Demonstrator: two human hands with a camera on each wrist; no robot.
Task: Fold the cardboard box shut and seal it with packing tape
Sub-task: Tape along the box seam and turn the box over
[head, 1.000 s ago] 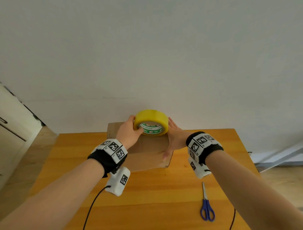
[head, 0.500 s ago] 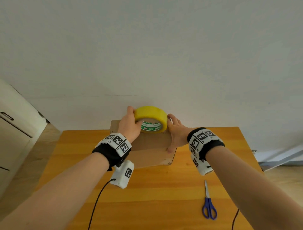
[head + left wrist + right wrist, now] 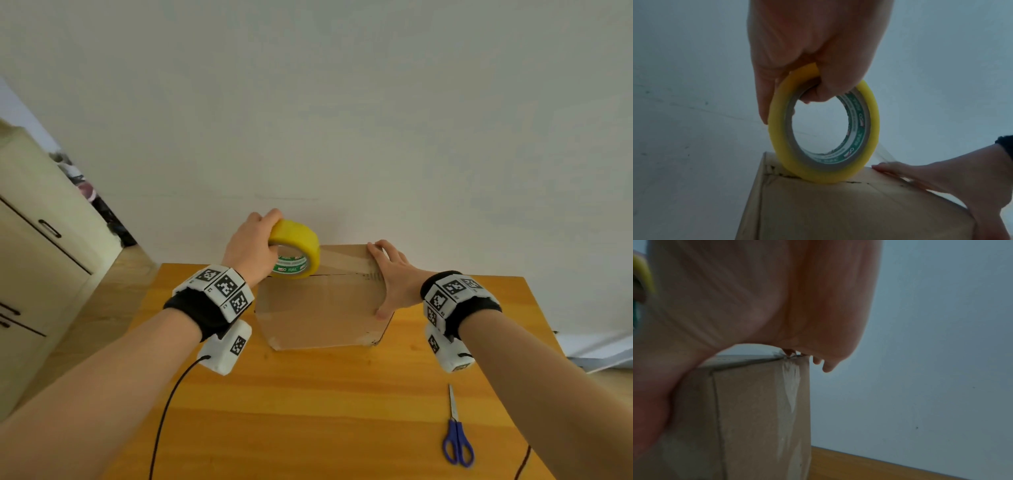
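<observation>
A brown cardboard box (image 3: 322,308) with its top flaps folded shut stands on the wooden table (image 3: 325,411). My left hand (image 3: 251,250) grips a yellow roll of packing tape (image 3: 297,249) upright over the box's top seam, thumb through the core (image 3: 813,91). A clear strip of tape (image 3: 346,262) runs from the roll to the box's right end. There my right hand (image 3: 390,274) lies flat, fingers straight, pressing the tape end onto the box top (image 3: 748,358). In the left wrist view the roll (image 3: 824,172) touches the seam near the box's left end.
Blue-handled scissors (image 3: 457,442) lie on the table near the front right. A cream cabinet (image 3: 30,260) stands at the left. A white wall (image 3: 342,120) rises right behind the box. Cables trail from both wrist units over the table.
My left hand has pulled the roll leftwards along the seam, drawing out a strip of tape. My right hand has shifted right and now holds the tape end down at the box's right edge.
</observation>
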